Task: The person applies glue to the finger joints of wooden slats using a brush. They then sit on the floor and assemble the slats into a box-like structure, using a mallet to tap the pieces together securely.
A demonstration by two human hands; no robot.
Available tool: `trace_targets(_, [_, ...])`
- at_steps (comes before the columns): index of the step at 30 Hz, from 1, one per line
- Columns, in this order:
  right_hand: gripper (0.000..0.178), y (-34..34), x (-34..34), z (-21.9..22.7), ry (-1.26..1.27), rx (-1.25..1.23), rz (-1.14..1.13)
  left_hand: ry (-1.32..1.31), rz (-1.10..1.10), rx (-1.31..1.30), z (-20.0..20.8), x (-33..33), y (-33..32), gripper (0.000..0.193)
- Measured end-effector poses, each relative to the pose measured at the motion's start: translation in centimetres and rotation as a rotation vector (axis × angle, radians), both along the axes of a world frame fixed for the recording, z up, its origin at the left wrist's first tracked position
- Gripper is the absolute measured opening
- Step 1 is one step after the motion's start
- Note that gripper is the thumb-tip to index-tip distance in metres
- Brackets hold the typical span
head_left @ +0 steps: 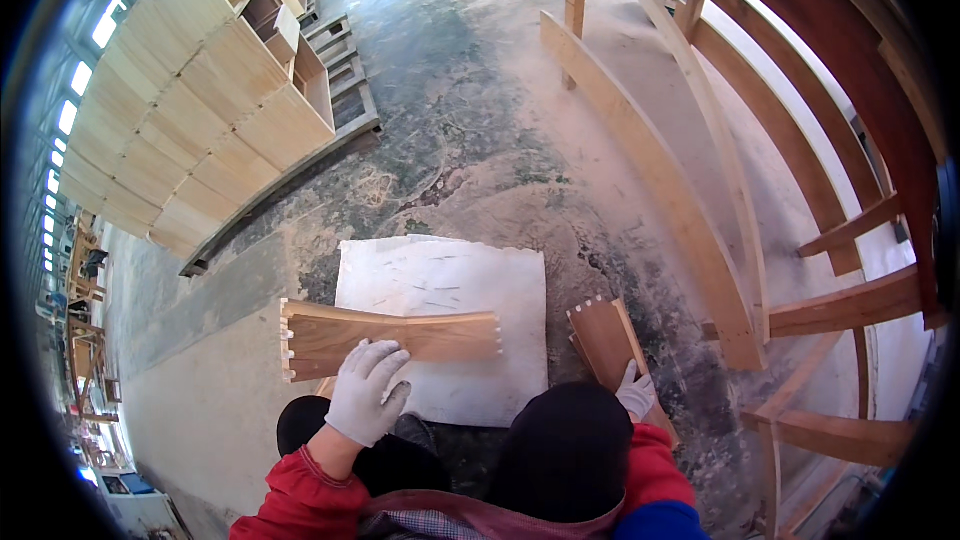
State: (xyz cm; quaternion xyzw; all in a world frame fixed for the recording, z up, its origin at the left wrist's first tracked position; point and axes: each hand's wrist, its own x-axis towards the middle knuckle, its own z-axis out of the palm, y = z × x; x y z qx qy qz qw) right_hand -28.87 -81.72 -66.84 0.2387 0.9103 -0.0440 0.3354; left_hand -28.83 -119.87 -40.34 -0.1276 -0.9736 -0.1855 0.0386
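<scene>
Left hand in a white work glove, spread flat and pressing palm-down on the near edge of a long wooden board, fingers open rather than curled round it. Right hand, also white-gloved, closed on the near end of a second, shorter wooden board; only part of that hand in view, the rest hidden behind a black-clad knee.

Long board lying crosswise on a pale, scuffed square slab, its left end overhanging the slab and cut into finger-joint teeth, its right end notched likewise. Lies directly ahead of the left hand and under it, well to the left of the right hand. Shorter board off the slab's right edge, angled away from the body, toothed at its far end, resting on the dusty concrete floor.

Upper left: a stacked block of plain, light wooden boxes, square-faced and unmarked, set on low pallets. No labels or signs legible anywhere. To the right, curved timber frames of pale and reddish wood. Red sleeves at the lower edge.
</scene>
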Motion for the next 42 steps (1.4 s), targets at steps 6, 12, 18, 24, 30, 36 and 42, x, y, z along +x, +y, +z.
trace_targets(6, [0.113, -3.2, -5.4, 7.0, 0.384, -0.479, 0.117, -0.074, -0.036, 0.225, 0.5, -1.1, 1.5, 0.039])
trace_targets(12, [0.110, -9.0, -11.5, 25.3, 0.860, -0.763, 0.434, -0.235, 0.012, 0.755, 0.1, -3.3, 2.7, 0.043])
trace_targets(18, [0.108, -16.3, -5.7, 29.9, 1.053, -0.596, 0.682, -0.293, 0.193, 1.546, 2.6, -3.2, 4.1, 0.043])
trace_targets(24, [0.088, -17.0, -4.0, 29.9, 0.844, -1.291, 0.258, -0.465, 0.077, 1.474, 1.7, -3.4, 1.1, 0.040])
trace_targets(30, [0.035, -15.7, -3.3, 28.0, 0.496, -1.347, 0.082, -0.499, -0.024, 0.997, 1.6, -3.0, 1.9, 0.053])
trace_targets(36, [0.030, -17.5, -2.6, 22.1, 0.710, -1.101, -0.116, -0.249, 0.436, 1.517, -0.6, -5.1, -0.4, 0.055])
trace_targets(42, [0.029, -18.5, -3.4, 17.5, 0.876, -0.944, 0.003, -0.324, 0.355, 1.284, 0.1, -4.4, -0.3, 0.050])
